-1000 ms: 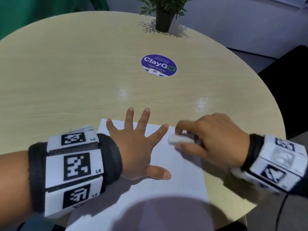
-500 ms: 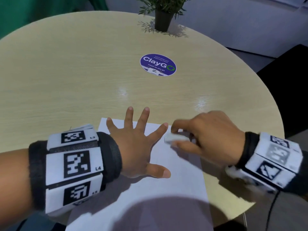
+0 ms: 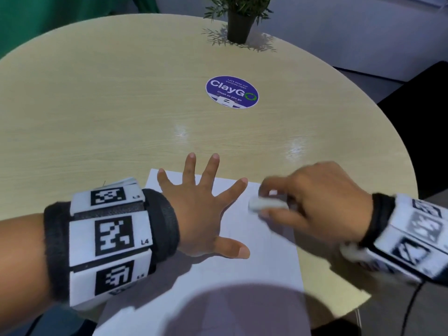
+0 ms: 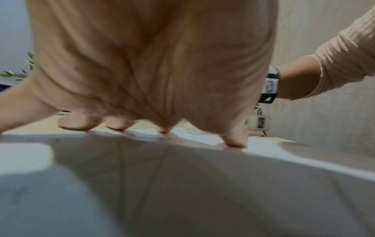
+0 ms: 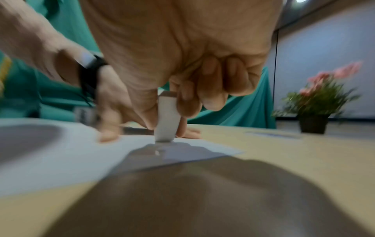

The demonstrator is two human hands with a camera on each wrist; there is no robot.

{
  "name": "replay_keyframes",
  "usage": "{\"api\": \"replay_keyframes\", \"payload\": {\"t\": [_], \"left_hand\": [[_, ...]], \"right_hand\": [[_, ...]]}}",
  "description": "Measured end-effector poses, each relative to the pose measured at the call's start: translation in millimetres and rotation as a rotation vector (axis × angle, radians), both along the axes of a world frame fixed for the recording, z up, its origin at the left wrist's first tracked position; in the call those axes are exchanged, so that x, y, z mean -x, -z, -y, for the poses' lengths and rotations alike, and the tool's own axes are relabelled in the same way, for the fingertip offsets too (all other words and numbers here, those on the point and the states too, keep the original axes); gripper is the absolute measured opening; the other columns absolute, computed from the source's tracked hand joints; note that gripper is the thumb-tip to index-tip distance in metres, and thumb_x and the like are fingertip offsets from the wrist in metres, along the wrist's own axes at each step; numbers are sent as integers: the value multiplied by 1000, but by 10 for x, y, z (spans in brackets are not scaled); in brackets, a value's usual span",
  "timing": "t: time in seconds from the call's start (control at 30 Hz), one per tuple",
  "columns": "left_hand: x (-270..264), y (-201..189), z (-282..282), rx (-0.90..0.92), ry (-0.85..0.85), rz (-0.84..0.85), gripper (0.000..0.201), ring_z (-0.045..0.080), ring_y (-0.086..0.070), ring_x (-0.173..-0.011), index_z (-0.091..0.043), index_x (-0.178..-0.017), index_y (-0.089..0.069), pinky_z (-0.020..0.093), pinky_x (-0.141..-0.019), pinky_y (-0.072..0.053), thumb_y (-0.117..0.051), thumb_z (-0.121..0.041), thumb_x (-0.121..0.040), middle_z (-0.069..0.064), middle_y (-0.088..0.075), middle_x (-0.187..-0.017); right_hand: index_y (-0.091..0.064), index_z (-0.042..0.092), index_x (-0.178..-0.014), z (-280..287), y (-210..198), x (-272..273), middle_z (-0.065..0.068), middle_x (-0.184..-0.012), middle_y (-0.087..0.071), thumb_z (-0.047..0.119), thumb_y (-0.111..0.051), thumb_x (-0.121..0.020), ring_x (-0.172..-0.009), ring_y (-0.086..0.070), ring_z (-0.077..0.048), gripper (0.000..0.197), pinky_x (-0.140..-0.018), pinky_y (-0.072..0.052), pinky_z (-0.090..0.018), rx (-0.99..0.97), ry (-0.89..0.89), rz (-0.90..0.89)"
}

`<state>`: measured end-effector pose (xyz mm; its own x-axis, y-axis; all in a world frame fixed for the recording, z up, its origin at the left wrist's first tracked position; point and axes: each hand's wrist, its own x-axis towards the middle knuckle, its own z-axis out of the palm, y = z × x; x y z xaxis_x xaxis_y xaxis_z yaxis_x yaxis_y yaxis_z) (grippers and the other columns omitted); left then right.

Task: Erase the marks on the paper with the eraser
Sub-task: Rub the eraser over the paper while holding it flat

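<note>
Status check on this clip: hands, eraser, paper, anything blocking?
Left hand flat, fingers spread, pinning paper. Right hand pinching eraser, tip on sheet's far right corner. Nothing blocking.

The paper [image 3: 254,275] and eraser [image 3: 260,204] are white. The table [image 3: 97,117] is pale wood-grain, bearing a purple round sticker [image 3: 232,91].

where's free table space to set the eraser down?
Bare table between sticker and paper, and left of sticker. Crowded near edge: left hand pressing paper, right hand gripping eraser. Plant at far edge.
</note>
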<state>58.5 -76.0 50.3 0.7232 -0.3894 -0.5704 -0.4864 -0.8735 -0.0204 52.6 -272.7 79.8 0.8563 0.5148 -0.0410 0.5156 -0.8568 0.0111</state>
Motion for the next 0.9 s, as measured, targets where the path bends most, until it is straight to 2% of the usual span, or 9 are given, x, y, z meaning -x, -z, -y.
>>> {"api": "replay_keyframes", "payload": {"t": [0.07, 0.13, 0.27, 0.33, 0.43, 0.57, 0.67, 0.77, 0.9], "left_hand": [[-4, 3, -10, -3, 0, -2, 108, 46, 33, -135, -45, -138, 33, 73, -104, -8, -31, -91, -64, 9, 45, -146], [-1, 2, -10, -1, 2, -7, 108, 46, 33, -135, -45, -138, 33, 73, -104, -8, -31, -90, -64, 10, 45, -146], [-13, 31, -17, -8, 11, 12, 109, 47, 32, -135, -46, -137, 35, 73, -104, -9, -28, -92, -62, 10, 45, -146], [-12, 29, -13, -13, 13, 7, 109, 47, 32, -135, -46, -136, 36, 73, -104, -9, -27, -92, -61, 10, 46, -145], [-6, 24, -2, -17, 12, 11, 108, 47, 32, -135, -45, -136, 36, 72, -104, -9, -27, -92, -61, 11, 46, -145], [-6, 27, -11, -22, 20, 7, 109, 47, 32, -135, -46, -135, 37, 72, -105, -10, -26, -92, -60, 11, 47, -145], [-11, 15, 2, -23, 11, 5, 108, 47, 32, -135, -45, -136, 37, 73, -104, -10, -26, -92, -61, 11, 46, -145], [-10, 20, 2, -16, 12, 5, 108, 47, 32, -135, -46, -136, 36, 72, -104, -9, -28, -92, -62, 11, 46, -145], [-4, 19, 2, -10, 9, 16, 108, 47, 31, -136, -46, -137, 35, 72, -104, -9, -28, -91, -62, 11, 44, -146]], "right_hand": [[-61, 35, -87, 2, 15, 40, 13, -48, -56, 62, -47, -80, -49, -57, -17, 31, -43, -19, -21, 25, -59, -45], [-62, 36, -87, 24, -10, -5, 12, -50, -58, 63, -43, -79, -50, -59, -19, 34, -45, -16, -18, -10, -19, -4], [-61, 33, -84, 10, 0, 16, 12, -48, -58, 60, -49, -80, -47, -58, -20, 30, -44, -14, -18, 1, -51, -17], [-62, 34, -84, 13, 8, 25, 12, -48, -58, 62, -44, -81, -46, -57, -20, 33, -45, -15, -15, -5, -62, -26], [-63, 33, -82, 8, -11, -46, 13, -42, -47, 61, -47, -80, -45, -57, -21, 32, -48, -15, -14, -33, -9, 36], [-64, 33, -82, -18, -11, -5, 13, -50, -59, 60, -52, -80, -47, -55, -18, 30, -47, -16, -14, 27, -82, -31], [-66, 35, -85, -30, -25, -68, 14, -47, -52, 63, -51, -81, -47, -57, -17, 32, -47, -17, -13, -10, -24, 7], [-65, 32, -82, -34, -5, 26, 13, -47, -55, 60, -52, -81, -45, -54, -17, 30, -48, -14, -13, 4, -62, -43], [-65, 33, -81, -8, -27, -46, 17, -39, -32, 65, -44, -81, -45, -56, -18, 38, -48, -14, -14, -25, 21, 38]]}}
